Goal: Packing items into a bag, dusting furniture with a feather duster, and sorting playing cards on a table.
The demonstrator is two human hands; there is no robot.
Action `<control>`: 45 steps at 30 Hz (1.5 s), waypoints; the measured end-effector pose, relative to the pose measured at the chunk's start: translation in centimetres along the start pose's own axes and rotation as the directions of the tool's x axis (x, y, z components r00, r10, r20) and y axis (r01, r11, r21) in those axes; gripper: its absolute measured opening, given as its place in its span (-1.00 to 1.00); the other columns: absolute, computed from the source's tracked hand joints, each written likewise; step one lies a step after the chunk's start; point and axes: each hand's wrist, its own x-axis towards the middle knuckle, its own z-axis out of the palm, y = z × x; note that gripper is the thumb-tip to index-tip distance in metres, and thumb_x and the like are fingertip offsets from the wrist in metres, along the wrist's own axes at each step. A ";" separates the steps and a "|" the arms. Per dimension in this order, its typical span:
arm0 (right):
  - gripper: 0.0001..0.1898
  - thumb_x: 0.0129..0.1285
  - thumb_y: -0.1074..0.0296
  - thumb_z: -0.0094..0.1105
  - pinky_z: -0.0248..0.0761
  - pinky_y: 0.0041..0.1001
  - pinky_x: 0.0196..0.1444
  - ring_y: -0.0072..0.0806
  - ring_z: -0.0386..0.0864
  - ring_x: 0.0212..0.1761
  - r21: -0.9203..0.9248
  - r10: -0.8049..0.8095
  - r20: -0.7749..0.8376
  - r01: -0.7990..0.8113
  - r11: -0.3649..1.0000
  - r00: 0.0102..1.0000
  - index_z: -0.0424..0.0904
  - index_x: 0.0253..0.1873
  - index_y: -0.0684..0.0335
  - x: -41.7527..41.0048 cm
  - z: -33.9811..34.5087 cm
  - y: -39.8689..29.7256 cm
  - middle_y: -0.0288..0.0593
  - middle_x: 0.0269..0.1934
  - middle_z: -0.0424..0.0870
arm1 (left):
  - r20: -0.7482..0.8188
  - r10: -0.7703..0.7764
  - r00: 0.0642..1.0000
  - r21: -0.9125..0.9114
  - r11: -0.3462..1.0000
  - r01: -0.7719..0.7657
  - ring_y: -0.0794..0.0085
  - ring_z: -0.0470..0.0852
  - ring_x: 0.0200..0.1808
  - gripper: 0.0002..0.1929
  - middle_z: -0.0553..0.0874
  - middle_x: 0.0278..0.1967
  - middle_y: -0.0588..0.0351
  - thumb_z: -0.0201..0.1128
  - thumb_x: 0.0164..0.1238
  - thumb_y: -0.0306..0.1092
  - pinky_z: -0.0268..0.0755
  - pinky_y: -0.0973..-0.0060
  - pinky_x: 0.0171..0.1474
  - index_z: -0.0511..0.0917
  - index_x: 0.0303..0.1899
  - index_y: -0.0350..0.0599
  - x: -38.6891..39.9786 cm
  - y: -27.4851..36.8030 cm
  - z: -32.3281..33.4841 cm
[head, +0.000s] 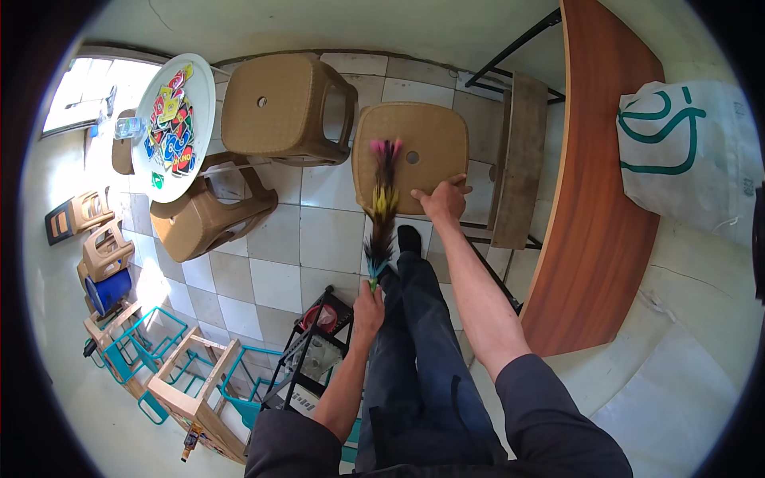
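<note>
My left hand (369,312) grips the green handle end of a feather duster (383,209), whose dark, yellow and pink feathers stretch forward over a tan plastic stool (439,125). The pink tip lies over the seat, left of its round hole; whether it touches the surface I cannot tell. On the seat's near right corner rests my right hand (445,200), thumb on top and fingers at the edge. A second tan stool (269,119) stands just left of this one.
Left, a white round table (206,107) carries scattered UNO cards (170,122) and a plastic bottle (127,128). Another tan stool (191,224) stands beside it. A wood-topped desk (597,179) with a white bag (681,155) is at right. A black shelf rack (311,352) stands near my left arm.
</note>
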 end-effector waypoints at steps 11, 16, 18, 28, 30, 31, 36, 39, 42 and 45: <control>0.38 -0.02 -0.19 0.58 0.52 -0.15 0.28 0.33 0.17 0.52 -0.055 0.019 0.007 -0.019 0.998 1.000 -0.22 0.46 0.84 0.1 0.0 -0.6 0.52 0.42 0.24 | -0.207 0.121 0.971 -0.047 0.990 -0.133 -0.40 0.61 -0.27 -0.67 0.67 -0.37 -0.40 0.07 0.58 -0.11 0.38 -0.20 -0.25 0.49 -0.09 -0.26 16.4 11.6 -5.3; 0.38 -0.01 -0.19 0.57 0.52 -0.15 0.27 0.34 0.15 0.53 -0.037 0.009 0.002 -0.009 0.999 1.000 -0.22 0.45 0.85 0.0 -0.1 -0.7 0.55 0.40 0.27 | -0.170 0.186 0.968 -0.237 0.946 -0.223 -0.39 0.62 -0.25 -0.71 0.68 -0.34 -0.39 0.13 0.55 -0.19 0.40 -0.20 -0.25 0.43 -0.01 -0.27 16.6 10.8 -5.3; 0.38 -0.01 -0.19 0.57 0.52 -0.16 0.26 0.33 0.17 0.52 -0.056 0.013 -0.008 -0.013 0.998 1.000 -0.22 0.45 0.85 0.2 0.0 -0.2 0.55 0.39 0.28 | -0.077 0.159 0.984 0.047 0.987 -0.156 -0.40 0.62 -0.26 -0.71 0.68 -0.34 -0.41 0.14 0.53 -0.23 0.41 -0.21 -0.25 0.39 0.03 -0.27 13.5 8.1 -3.8; 0.37 -0.06 -0.22 0.60 0.57 -0.15 0.16 0.27 0.34 0.41 -0.027 0.009 -0.051 -0.010 1.000 0.999 -0.15 0.48 0.76 -0.4 0.3 -0.1 0.62 0.35 0.28 | -0.095 0.057 0.994 0.153 0.987 -0.042 -0.39 0.64 -0.29 -0.70 0.67 -0.38 -0.41 0.11 0.54 -0.20 0.45 -0.21 -0.26 0.38 0.01 -0.27 6.6 3.4 -2.1; 0.38 -0.09 -0.22 0.61 0.57 -0.17 0.15 0.29 0.43 0.34 0.004 0.012 -0.051 -0.012 1.000 0.999 -0.13 0.51 0.70 -0.5 0.3 -0.7 0.70 0.36 0.19 | -0.146 0.096 0.985 0.126 0.989 -0.077 -0.38 0.64 -0.28 -0.69 0.68 -0.39 -0.38 0.10 0.55 -0.16 0.43 -0.20 -0.25 0.41 -0.02 -0.27 10.6 5.6 -3.7; 0.38 -0.08 -0.22 0.61 0.56 -0.19 0.16 0.29 0.42 0.35 0.008 0.023 -0.026 -0.023 1.000 0.999 -0.14 0.51 0.70 -0.6 0.2 -0.7 0.67 0.38 0.18 | -0.170 0.106 0.980 0.098 0.991 -0.090 -0.37 0.64 -0.27 -0.69 0.68 -0.39 -0.38 0.10 0.56 -0.15 0.42 -0.19 -0.25 0.43 -0.05 -0.26 12.5 7.4 -4.7; 0.36 -0.10 -0.20 0.63 0.52 -0.09 0.23 0.32 0.22 0.49 0.017 0.076 -0.058 -0.075 0.997 0.995 -0.12 0.56 0.53 0.2 0.5 0.4 0.54 0.51 -0.03 | -0.247 0.148 0.958 0.011 0.989 -0.150 -0.36 0.63 -0.26 -0.69 0.67 -0.38 -0.38 0.08 0.58 -0.13 0.39 -0.19 -0.25 0.46 -0.12 -0.25 15.7 12.0 -5.8; 0.35 -0.11 -0.15 0.64 0.37 0.18 0.33 0.33 -0.13 0.61 -0.049 -0.208 -0.073 0.205 0.978 0.975 -0.16 0.63 0.26 -1.6 -1.2 -0.9 0.36 0.60 -0.25 | -0.174 0.094 0.980 -0.009 0.995 -0.097 -0.40 0.61 -0.26 -0.71 0.67 -0.36 -0.40 0.07 0.58 -0.15 0.37 -0.21 -0.25 0.42 -0.07 -0.23 12.3 7.4 -4.4; 0.34 -0.14 -0.15 0.65 0.36 0.30 0.28 0.37 -0.30 0.63 -0.266 -0.325 0.061 0.329 0.906 0.944 -0.15 0.65 0.02 -2.0 -1.8 -0.8 0.26 0.62 -0.42 | -0.086 0.040 0.995 -0.075 0.996 -0.047 -0.42 0.61 -0.25 -0.71 0.66 -0.35 -0.42 0.08 0.58 -0.15 0.36 -0.23 -0.26 0.39 -0.01 -0.23 6.1 2.9 -2.9; 0.37 -0.16 -0.21 0.64 0.43 0.27 0.24 0.38 -0.31 0.63 -0.276 -0.364 0.022 0.356 0.893 0.931 -0.16 0.65 0.09 -2.2 -1.5 0.1 0.26 0.63 -0.40 | -0.103 0.051 0.993 -0.067 0.996 -0.058 -0.41 0.61 -0.25 -0.71 0.66 -0.35 -0.42 0.09 0.59 -0.16 0.36 -0.20 -0.27 0.41 0.02 -0.24 1.4 -0.3 -2.7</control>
